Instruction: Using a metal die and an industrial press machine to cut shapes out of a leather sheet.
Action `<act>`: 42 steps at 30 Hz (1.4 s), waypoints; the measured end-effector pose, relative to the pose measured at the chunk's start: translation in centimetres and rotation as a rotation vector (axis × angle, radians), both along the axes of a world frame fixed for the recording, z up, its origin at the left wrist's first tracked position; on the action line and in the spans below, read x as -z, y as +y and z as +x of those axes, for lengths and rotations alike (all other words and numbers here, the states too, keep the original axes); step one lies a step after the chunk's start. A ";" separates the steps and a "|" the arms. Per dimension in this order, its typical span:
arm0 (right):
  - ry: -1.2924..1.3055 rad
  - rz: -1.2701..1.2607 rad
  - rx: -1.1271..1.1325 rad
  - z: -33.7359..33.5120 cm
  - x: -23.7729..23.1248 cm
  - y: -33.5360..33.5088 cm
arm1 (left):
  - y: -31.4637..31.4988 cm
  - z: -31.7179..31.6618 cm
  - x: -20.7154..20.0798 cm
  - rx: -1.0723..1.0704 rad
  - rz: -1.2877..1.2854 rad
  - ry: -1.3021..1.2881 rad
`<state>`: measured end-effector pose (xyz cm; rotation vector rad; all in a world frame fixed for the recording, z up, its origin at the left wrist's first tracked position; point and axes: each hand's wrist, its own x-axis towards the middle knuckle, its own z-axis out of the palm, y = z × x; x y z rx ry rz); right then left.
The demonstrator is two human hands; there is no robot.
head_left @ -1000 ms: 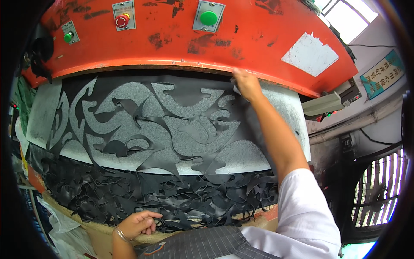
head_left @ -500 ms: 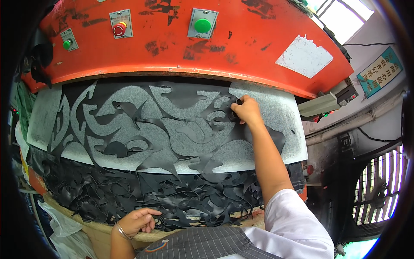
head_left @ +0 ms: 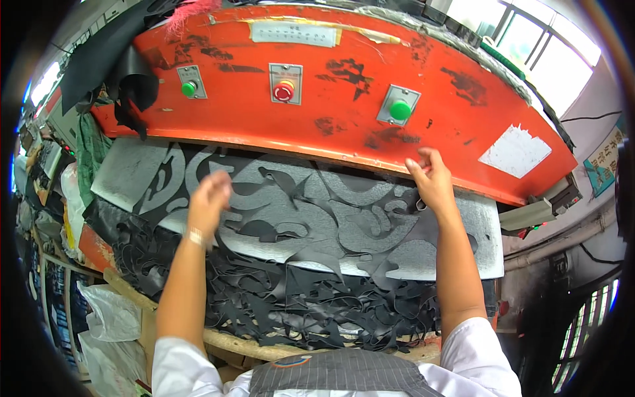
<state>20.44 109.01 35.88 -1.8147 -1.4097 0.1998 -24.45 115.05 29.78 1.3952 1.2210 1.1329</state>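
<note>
Right hand (head_left: pixel 433 182) is up at the far edge of the dark grey cut-out sheet of thin material (head_left: pixel 317 212), right under the lower lip of the big orange-red curved metal press head (head_left: pixel 344 86). Fingers (head_left: pixel 418 167) curled, tips close together at the sheet's edge; looks like a pinch on the sheet, but the contact is too small to confirm. Left hand (head_left: pixel 210 198) hovers over the left-middle of the same sheet, fingers loosely bent and blurred, so cannot tell if it grips anything or only touches. Thin metal bracelet (head_left: pixel 195 236) on the left wrist.

Sheet lies flat on the pale grey cutting bed (head_left: pixel 476 245) beneath the press head, full of curved cut-out holes with the pale bed showing through. Bare bed visible at the right end.

In front of the bed, nearer the person, a heap of tangled black offcut strips (head_left: pixel 297 304) hangs over the wooden bench edge (head_left: pixel 218 341).

On the press head face: small green round button (head_left: pixel 189 88) at left, red round button (head_left: pixel 284 90) in the middle, larger green round button (head_left: pixel 399 110) at right, white rectangular label (head_left: pixel 514 151) further right. White plastic bags (head_left: pixel 109 317) low on the left. Bright window panes (head_left: pixel 542 46) top right.
</note>
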 end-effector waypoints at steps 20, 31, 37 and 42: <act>0.394 -0.057 0.054 -0.1 2.6 -10.1 | -22.5 0.6 1.6 0.669 -0.192 0.353; 0.519 -0.325 0.279 3.3 7.3 -7.1 | -24.2 4.3 2.7 0.754 -0.279 0.482; 0.289 -0.559 0.282 2.3 5.1 -2.0 | -30.5 1.6 5.4 0.183 0.171 0.314; 0.133 -0.680 0.316 3.6 6.5 0.0 | -27.0 -1.8 6.6 0.809 -0.466 0.398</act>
